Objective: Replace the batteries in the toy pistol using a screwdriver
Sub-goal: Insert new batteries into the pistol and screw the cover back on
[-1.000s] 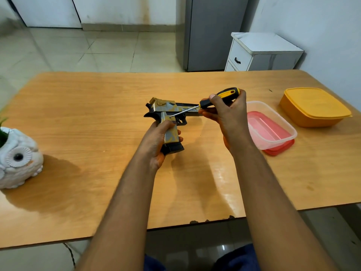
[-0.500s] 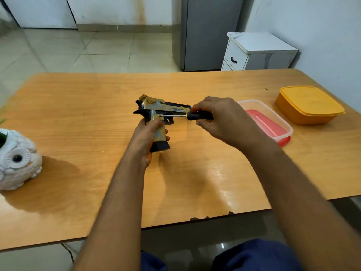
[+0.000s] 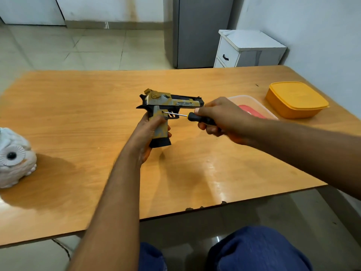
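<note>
Wooden tabletop (image 3: 78, 118): 1 toy pistol (image 3: 168, 106) upright at centre, left hand (image 3: 145, 137) wrapped round its grip. Right hand (image 3: 224, 118) holds 1 screwdriver (image 3: 192, 116), tip on pistol. 2 tubs far right.

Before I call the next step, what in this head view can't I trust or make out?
- Screw under the screwdriver tip: too small to see, so seating is unclear.
- Screwdriver handle: mostly covered by the right hand.
- Toy pistol grip: partly wrapped by the left hand.
- Clear container: the right hand hides part.
- White owl figure: cut by the left edge.
</note>
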